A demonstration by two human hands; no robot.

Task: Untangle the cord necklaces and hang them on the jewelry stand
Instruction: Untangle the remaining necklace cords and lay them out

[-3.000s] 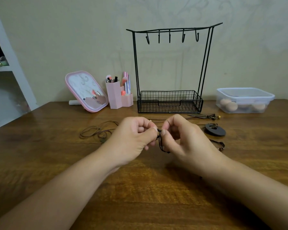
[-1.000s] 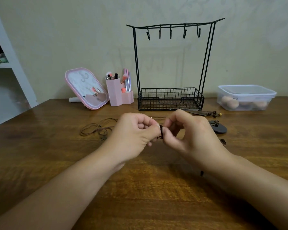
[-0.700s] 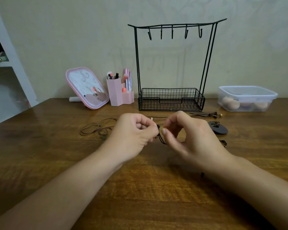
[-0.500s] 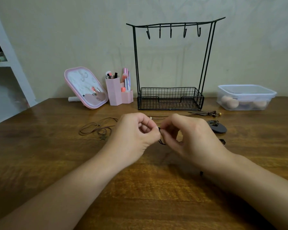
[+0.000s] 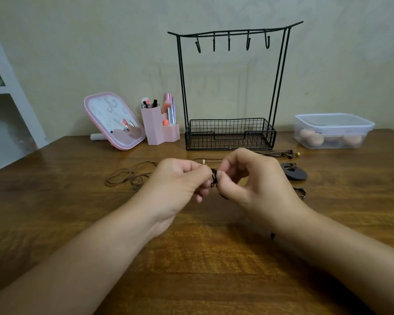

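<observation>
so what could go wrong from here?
1. Both hands, left and right, pinch the dark cord close together; pulling apart could tighten the knot rather than loosen it.
2. The cord seems to trail toward the disc pendant; a tug may drag it across the table.
3. The stand hooks are all bare, so no hanging has been done yet.

No legible text; pink mirror [image 5: 114, 120] maybe has a logo, too blurry.

Bench [image 5: 55, 223]: wood, glossy, visible grain. Jewelry stand [image 5: 230, 135] at 12 o'clock: matt black wire. Container [image 5: 332, 133] at 2 o'clock: clear, probably plastic.
</observation>
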